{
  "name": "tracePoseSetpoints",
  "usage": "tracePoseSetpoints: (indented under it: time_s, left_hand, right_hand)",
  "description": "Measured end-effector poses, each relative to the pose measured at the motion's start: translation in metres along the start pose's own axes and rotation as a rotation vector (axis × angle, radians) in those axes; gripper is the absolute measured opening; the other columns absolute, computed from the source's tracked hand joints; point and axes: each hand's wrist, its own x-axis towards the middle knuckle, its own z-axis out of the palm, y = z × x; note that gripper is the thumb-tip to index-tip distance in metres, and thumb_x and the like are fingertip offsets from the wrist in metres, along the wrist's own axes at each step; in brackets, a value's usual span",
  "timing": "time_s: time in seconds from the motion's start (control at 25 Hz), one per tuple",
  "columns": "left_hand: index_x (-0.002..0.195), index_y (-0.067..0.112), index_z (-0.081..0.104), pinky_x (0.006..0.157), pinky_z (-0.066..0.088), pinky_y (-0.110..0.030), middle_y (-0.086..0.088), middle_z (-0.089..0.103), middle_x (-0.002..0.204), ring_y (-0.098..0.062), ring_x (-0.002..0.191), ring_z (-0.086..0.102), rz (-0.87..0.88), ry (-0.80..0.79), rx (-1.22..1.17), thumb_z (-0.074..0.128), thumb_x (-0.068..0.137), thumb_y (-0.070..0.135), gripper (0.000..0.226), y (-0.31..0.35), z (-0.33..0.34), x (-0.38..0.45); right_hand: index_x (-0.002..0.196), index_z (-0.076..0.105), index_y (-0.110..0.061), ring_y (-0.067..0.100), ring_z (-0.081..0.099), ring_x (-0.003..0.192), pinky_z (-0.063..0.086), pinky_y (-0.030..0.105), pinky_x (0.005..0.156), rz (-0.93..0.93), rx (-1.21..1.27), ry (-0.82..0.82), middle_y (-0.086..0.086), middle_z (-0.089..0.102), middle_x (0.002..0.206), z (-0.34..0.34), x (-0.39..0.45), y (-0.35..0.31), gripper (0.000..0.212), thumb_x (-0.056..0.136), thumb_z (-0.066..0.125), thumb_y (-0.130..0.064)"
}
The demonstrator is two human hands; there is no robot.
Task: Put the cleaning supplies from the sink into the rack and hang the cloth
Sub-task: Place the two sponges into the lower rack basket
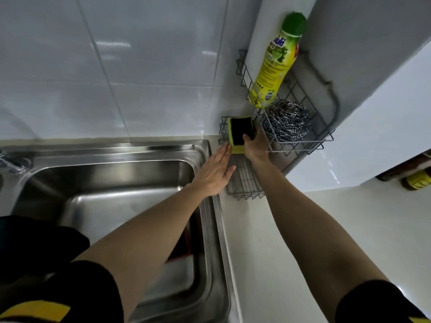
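Note:
A grey wire rack [303, 145] stands on the counter to the right of the steel sink [116, 173]. Its upper shelf holds a yellow dish-soap bottle with a green cap [275, 64] and a steel-wool scourer [286, 122]. My right hand [254, 148] grips a yellow sponge with a black scouring face [240, 134] at the far end of the rack's lower tray [245, 185]. My left hand [214, 171] lies flat with straight fingers against the tray's left side, fingertips beside the sponge. A red and white thing [184, 250] shows in the sink under my left arm, mostly hidden.
White wall tiles rise behind the sink. A tap base [14, 162] sits at the sink's far left. White counter stretches right of the sink, with dark jars [410, 176] under a white cabinet at the right edge.

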Motion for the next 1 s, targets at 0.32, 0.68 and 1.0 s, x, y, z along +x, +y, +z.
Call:
tracePoseSetpoints:
  time_s: [0.32,0.68,1.0]
  left_hand:
    - [0.153,0.016,-0.008,0.114,-0.007,-0.027,0.001,-0.014,0.162,-0.008,0.147,-0.009,0.064,0.017,-0.029,0.022,0.1,0.048,0.068,-0.013,0.006,0.007]
    - [0.151,0.016,-0.011,0.115,-0.009,-0.026,0.0,-0.016,0.161,-0.006,0.144,-0.015,0.085,0.004,0.008,0.019,0.099,0.052,0.071,-0.019,0.007,0.011]
    - [0.152,0.015,-0.01,0.115,-0.009,-0.026,0.0,-0.017,0.161,-0.005,0.144,-0.016,0.072,-0.016,0.015,0.021,0.1,0.051,0.07,-0.018,0.004,0.011]
  right_hand:
    - [0.147,0.031,0.002,0.031,0.038,0.139,0.031,0.028,0.104,0.04,0.01,-0.024,0.021,0.036,0.153,0.01,0.023,-0.001,0.047,0.106,0.027,-0.021]
    - [0.146,0.03,0.005,0.032,0.035,0.141,0.027,0.023,0.097,-0.076,-0.126,-0.011,0.023,0.034,0.153,0.014,0.023,-0.004,0.047,0.106,0.026,-0.019]
    - [0.137,0.045,0.004,0.032,0.051,0.128,0.04,0.029,0.089,-0.1,-0.359,0.024,0.023,0.052,0.139,0.013,0.019,-0.011,0.049,0.106,0.029,-0.029]
